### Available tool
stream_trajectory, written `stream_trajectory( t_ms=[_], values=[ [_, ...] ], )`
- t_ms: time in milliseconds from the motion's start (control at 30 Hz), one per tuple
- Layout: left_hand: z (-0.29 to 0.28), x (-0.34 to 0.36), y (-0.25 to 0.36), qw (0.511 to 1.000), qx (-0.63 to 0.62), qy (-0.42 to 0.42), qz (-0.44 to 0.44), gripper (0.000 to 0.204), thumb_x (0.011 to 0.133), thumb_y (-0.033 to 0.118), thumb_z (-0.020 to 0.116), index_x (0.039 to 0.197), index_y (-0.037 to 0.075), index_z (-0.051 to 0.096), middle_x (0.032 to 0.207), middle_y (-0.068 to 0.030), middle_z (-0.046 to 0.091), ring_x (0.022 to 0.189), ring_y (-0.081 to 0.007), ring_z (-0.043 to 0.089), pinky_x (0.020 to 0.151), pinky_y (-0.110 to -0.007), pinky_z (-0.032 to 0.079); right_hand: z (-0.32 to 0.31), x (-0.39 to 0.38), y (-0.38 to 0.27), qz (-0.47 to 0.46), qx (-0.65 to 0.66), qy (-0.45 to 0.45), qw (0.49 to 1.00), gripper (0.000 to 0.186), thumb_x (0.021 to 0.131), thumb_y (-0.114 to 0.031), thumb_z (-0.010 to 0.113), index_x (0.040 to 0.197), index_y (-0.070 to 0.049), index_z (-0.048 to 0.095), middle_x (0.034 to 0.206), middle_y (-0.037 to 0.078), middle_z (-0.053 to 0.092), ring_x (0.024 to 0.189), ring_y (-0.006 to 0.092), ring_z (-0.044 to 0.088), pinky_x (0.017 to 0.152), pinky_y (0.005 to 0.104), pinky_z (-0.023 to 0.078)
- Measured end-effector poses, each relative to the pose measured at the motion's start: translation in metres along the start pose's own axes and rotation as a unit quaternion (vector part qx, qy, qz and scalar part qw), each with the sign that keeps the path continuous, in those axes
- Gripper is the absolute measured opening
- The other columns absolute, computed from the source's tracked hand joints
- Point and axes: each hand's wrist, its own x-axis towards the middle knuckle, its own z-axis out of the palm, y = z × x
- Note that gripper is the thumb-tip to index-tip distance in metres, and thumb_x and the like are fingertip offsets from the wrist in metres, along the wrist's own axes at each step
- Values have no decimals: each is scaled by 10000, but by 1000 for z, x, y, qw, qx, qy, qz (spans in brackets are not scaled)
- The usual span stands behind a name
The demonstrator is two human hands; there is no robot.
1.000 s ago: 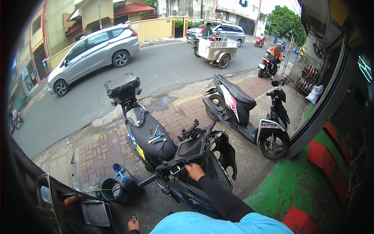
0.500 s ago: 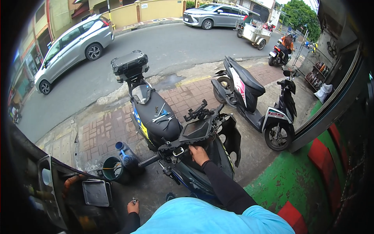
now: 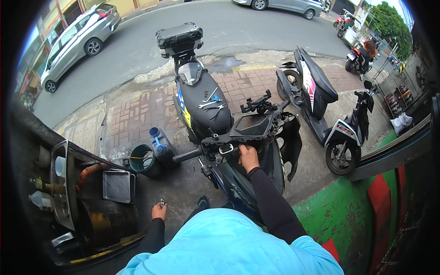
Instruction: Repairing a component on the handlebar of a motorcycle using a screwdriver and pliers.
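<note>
A black scooter point(image 3: 231, 181) with blue and yellow side panels stands before me, its front cowl dark. My right hand point(image 3: 249, 159) is closed at the cowl just below the handlebar; what its fingers grip is hidden. Low on the left, my left hand point(image 3: 159, 211) is closed around a small shiny metal piece, too small to name. On the scooter's seat point(image 3: 206, 119) lie wrenches point(image 3: 208, 101), pliers point(image 3: 216, 109) and some small brass-coloured parts point(image 3: 206, 92). A phone holder point(image 3: 256, 103) sits by the handlebar.
Left of the scooter stand a dark bucket point(image 3: 143, 160) and a blue jug point(image 3: 160, 144). A metal tray point(image 3: 118, 186) rests nearby. A second scooter point(image 3: 316, 105) is parked on the right. A silver car point(image 3: 75, 48) is on the road. Green floor point(image 3: 334, 208) lies to the right.
My view has tilted down and shifted, so the scooter sits higher and farther right. The vehicles on the road have moved. Both hands stay closed, the right one at the cowl.
</note>
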Motion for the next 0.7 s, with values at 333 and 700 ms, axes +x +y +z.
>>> stream_trajectory(
  t_ms=[333,700],
  values=[
    [17,-5,51,999,-2,-13,47,358,937,316,687,1137,24,744,972,-243,735,967,-383,724,826,-417,545,4,7,11,-177,-72,42,981,453,966,-359,574,745,31,636,621,172,619,526,292,643,584,423,514],
    [19,-30,77,999,-16,-17,42,343,945,298,686,1157,36,748,1008,-210,755,975,-343,739,846,-394,551,-5,8,-5,16,-3,-42,999,482,974,-379,550,780,49,655,616,166,620,532,280,647,572,405,508]
  ],
)
